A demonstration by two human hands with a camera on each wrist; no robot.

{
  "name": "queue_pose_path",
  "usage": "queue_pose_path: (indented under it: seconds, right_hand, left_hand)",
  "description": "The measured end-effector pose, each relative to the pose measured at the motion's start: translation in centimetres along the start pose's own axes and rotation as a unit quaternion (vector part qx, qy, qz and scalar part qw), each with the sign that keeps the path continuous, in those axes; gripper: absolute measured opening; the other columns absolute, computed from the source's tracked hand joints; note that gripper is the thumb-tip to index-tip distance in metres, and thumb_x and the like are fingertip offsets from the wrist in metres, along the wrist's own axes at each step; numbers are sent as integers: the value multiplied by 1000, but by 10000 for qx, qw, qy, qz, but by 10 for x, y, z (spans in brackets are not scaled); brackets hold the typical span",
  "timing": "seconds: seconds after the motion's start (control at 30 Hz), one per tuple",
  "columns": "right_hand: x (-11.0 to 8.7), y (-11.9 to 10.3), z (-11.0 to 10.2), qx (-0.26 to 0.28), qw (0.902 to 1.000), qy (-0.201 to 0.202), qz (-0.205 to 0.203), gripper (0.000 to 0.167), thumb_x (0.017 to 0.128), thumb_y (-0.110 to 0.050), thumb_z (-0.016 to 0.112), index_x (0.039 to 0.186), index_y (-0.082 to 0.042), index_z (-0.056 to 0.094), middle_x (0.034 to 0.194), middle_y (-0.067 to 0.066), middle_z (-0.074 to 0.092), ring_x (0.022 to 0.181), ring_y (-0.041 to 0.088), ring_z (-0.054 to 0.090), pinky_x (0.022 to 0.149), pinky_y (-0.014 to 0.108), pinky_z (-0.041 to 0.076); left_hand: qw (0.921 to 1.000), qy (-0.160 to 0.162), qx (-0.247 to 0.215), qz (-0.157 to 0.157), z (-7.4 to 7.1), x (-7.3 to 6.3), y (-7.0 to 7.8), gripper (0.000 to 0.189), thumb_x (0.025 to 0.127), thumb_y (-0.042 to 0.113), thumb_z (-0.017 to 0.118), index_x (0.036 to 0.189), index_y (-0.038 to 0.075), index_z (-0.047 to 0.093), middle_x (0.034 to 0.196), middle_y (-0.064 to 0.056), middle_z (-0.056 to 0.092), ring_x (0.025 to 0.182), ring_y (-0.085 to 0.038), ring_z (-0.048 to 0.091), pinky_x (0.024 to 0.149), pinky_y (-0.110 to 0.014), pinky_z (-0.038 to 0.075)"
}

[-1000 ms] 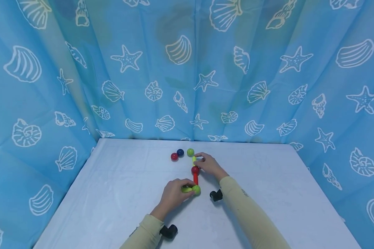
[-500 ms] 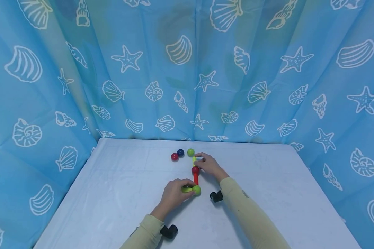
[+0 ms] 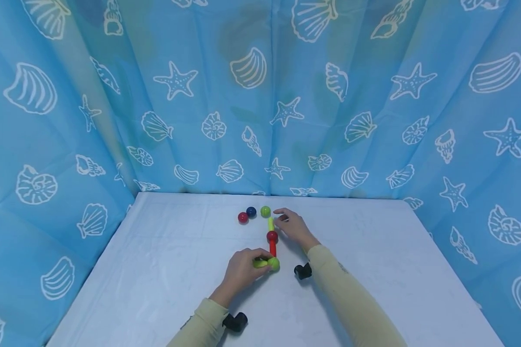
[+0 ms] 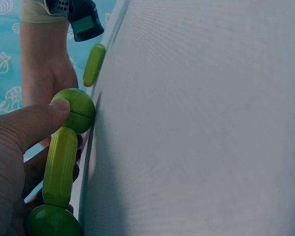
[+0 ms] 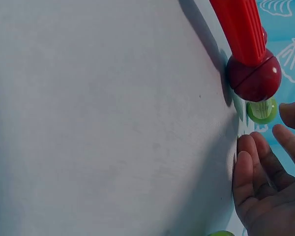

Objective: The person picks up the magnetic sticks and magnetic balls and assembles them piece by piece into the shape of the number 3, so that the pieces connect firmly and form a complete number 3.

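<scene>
My left hand (image 3: 241, 271) grips a yellow-green toy building rod (image 4: 60, 167) with a green ball at each end. In the left wrist view its thumb presses the upper green ball (image 4: 77, 110). From that ball a red rod (image 3: 272, 248) leads away to a dark red ball (image 3: 272, 236). Beyond the red ball extends another yellow-green rod (image 3: 271, 224), toward a green ball (image 3: 266, 211). Right beside this far rod is my right hand (image 3: 294, 228), fingers loosely bent and holding nothing. The right wrist view shows its fingertips apart from the red ball (image 5: 254, 76).
A red ball (image 3: 242, 218) and a dark blue ball (image 3: 251, 212) lie close together left of the far green ball. Black wrist devices (image 3: 303, 271) jut from both sleeves above the white table (image 3: 165, 250). A blue shell-patterned curtain (image 3: 191, 144) encloses the back and sides.
My right hand has let go of the far yellow-green rod and drawn slightly to the right, its fingers spreading. The left hand keeps its grip in the same place.
</scene>
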State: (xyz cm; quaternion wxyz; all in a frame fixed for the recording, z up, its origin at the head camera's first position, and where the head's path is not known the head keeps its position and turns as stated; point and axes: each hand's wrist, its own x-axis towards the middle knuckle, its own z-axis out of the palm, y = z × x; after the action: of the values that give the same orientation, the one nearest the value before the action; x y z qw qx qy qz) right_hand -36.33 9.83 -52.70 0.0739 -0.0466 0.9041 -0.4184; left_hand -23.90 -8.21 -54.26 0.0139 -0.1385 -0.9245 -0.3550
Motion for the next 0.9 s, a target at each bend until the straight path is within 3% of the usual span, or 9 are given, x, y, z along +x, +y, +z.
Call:
queue_pose_path:
  seconds: [0.23, 0.67, 0.9]
  right_hand:
    - [12, -4, 1, -172, 9998, -8, -132, 39, 101, -31, 61, 138, -18, 59, 129, 11, 63, 122, 30, 57, 101, 48, 49]
    - [29, -16, 3, -374, 9992, -20, -104, 41, 100, -30, 64, 139, -19, 58, 126, 12, 64, 114, 30, 60, 94, 45, 53]
    - [37, -17, 10, -474, 9987, -81, -145, 43, 100, -33, 65, 141, -22, 58, 129, 12, 63, 118, 30, 59, 99, 45, 50]
  left_hand:
    - [10000, 16, -5, -5, -1, 0, -3, 30, 85, 29, 84, 114, 26, 77, 100, 13, 71, 90, -9, 59, 82, -32, 51]
    - [10000, 15, -21, 89, 0, 1, -3, 28, 86, 30, 83, 113, 25, 77, 101, 12, 72, 92, -9, 60, 83, -32, 51]
    - [9998, 49, -28, 173, 0, 0, -3, 28, 86, 29, 83, 112, 23, 77, 101, 11, 73, 91, -10, 60, 82, -31, 51]
